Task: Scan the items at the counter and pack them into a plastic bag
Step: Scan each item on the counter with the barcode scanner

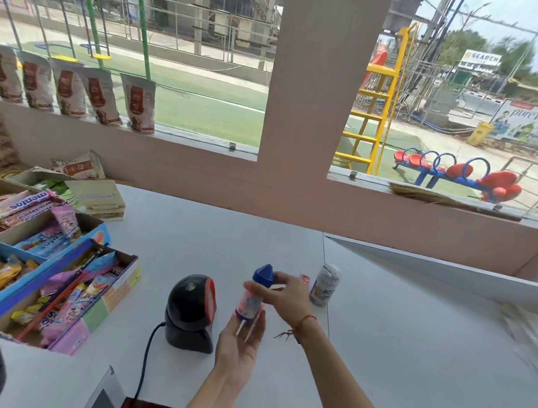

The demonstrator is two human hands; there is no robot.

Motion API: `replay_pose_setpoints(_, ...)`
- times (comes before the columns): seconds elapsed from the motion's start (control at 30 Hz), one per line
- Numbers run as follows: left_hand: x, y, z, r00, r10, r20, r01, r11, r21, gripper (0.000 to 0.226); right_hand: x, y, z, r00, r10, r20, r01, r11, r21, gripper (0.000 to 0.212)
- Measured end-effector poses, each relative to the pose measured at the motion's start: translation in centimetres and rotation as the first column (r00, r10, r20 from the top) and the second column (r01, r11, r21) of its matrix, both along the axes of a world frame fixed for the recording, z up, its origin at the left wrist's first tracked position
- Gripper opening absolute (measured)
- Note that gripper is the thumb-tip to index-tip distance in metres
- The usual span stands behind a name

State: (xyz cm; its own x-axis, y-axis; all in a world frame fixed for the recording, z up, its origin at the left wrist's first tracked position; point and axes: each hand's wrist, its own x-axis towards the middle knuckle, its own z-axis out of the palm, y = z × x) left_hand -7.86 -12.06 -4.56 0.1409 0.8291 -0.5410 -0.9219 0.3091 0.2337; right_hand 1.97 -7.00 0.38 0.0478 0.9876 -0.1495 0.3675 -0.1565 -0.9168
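Small bottle (252,294), blue pointed cap, pale label

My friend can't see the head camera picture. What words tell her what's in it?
Two hands, left hand and right hand, hold a small blue-capped bottle beside a black barcode scanner on a white counter. A clear small jar stands behind.

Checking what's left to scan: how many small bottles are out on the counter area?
2. A blue-capped bottle is held in both hands beside the scanner; a clear-capped bottle stands on the counter behind the right hand.
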Motion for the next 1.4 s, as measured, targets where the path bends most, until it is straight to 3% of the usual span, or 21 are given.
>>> replay_pose_setpoints(0.13, -0.6, -0.5, 0.2, 0.998, 0.057, 0.005, -0.057, 0.998, 0.004, 0.039, -2.8, 0.2, 0.3, 0.967, -0.154, 0.204, 0.137, 0.986, 0.092, 0.057)
replay_pose_setpoints(0.4, -0.7, -0.1, 0.3, 0.997, 0.08, -0.012, -0.08, 0.997, -0.007, 0.029, -4.7, 0.6, 0.1, 0.931, -0.209, 0.299, 0.182, 0.976, 0.116, 0.055)
replay_pose_setpoints(0.47, -0.4, 0.2, 0.0, 0.995, 0.043, -0.093, -0.044, 0.999, -0.003, 0.026, -4.2, 0.8, 0.1, 0.929, -0.22, 0.299, 0.19, 0.974, 0.126, 0.053)
replay_pose_setpoints(0.5, 0.0, 0.5, -0.3, 0.978, 0.004, -0.208, -0.004, 1.0, -0.002, 0.025, -3.6, 0.9, 0.2, 0.922, -0.243, 0.301, 0.208, 0.967, 0.145, 0.052)
replay_pose_setpoints(0.53, 0.4, 0.8, -0.9, 0.919, -0.046, -0.392, 0.045, 0.999, -0.01, 0.024, -2.8, 1.0, 0.4, 0.911, -0.279, 0.304, 0.237, 0.957, 0.169, 0.053)
replay_pose_setpoints(0.57, 0.8, 1.2, -1.7, 0.789, -0.086, -0.608, 0.089, 0.996, -0.025, 0.023, -1.7, 1.2, 0.6, 0.895, -0.316, 0.315, 0.268, 0.945, 0.186, 0.054)
replay_pose_setpoints(0.63, 1.2, 1.8, -2.7, 0.368, -0.107, -0.924, 0.133, 0.989, -0.062, 0.018, 1.0, 1.5, 0.6, 0.856, -0.354, 0.377, 0.315, 0.935, 0.162, 0.055)
replay_pose_setpoints(0.67, 1.2, 2.0, -2.9, 0.173, -0.107, -0.979, 0.15, 0.985, -0.081, 0.018, 2.3, 1.5, 0.5, 0.835, -0.345, 0.429, 0.326, 0.938, 0.12, 0.055)
replay_pose_setpoints(0.73, 1.5, 2.5, -3.3, -0.102, -0.11, -0.989, 0.209, 0.969, -0.129, 0.025, 4.4, 1.2, -0.4, 0.782, -0.294, 0.549, 0.337, 0.941, 0.024, 0.055)
replay_pose_setpoints(0.83, 2.1, 3.4, -3.5, -0.401, -0.115, -0.909, 0.304, 0.919, -0.251, 0.048, 6.2, 0.6, -1.8, 0.744, -0.272, 0.61, 0.34, 0.941, 0.004, 0.054)
replay_pose_setpoints(0.9, 2.1, 4.0, -3.9, -0.55, -0.108, -0.828, 0.318, 0.89, -0.327, 0.049, 6.6, 0.6, -2.2, 0.742, -0.27, 0.613, 0.324, 0.946, 0.025, 0.053)
replay_pose_setpoints(0.97, 1.9, 4.6, -4.4, -0.603, -0.095, -0.792, 0.329, 0.875, -0.355, 0.038, 7.0, 0.7, -2.4, 0.734, -0.253, 0.63, 0.308, 0.951, 0.023, 0.053)
replay_pose_setpoints(1.03, 1.8, 5.0, -4.6, -0.536, -0.107, -0.838, 0.336, 0.883, -0.328, 0.03, 7.4, 0.6, -2.7, 0.714, -0.231, 0.661, 0.299, 0.954, 0.012, 0.053)
replay_pose_setpoints(1.17, 2.2, 4.6, -3.8, -0.215, -0.128, -0.968, 0.384, 0.9, -0.205, 0.026, 7.5, 0.4, -2.8, 0.676, -0.212, 0.705, 0.3, 0.954, -0.001, 0.038)
replay_pose_setpoints(1.23, 2.1, 4.5, -3.5, 0.12, -0.197, -0.973, 0.366, 0.92, -0.141, 0.027, 7.3, 0.6, -2.5, 0.662, -0.185, 0.726, 0.284, 0.959, -0.014, 0.033)
replay_pose_setpoints(1.3, 2.0, 4.5, -3.5, 0.511, -0.28, -0.813, 0.312, 0.941, -0.129, 0.028, 7.1, 0.7, -2.0, 0.646, -0.156, 0.747, 0.272, 0.962, -0.035, 0.032)
replay_pose_setpoints(1.33, 1.8, 4.4, -3.5, 0.66, -0.302, -0.688, 0.296, 0.946, -0.131, 0.028, 7.0, 0.9, -1.8, 0.637, -0.136, 0.759, 0.263, 0.964, -0.047, 0.033)
replay_pose_setpoints(1.4, 1.4, 4.1, -3.2, 0.82, -0.302, -0.486, 0.278, 0.953, -0.123, 0.029, 6.8, 1.0, -1.8, 0.608, -0.085, 0.789, 0.238, 0.968, -0.079, 0.035)
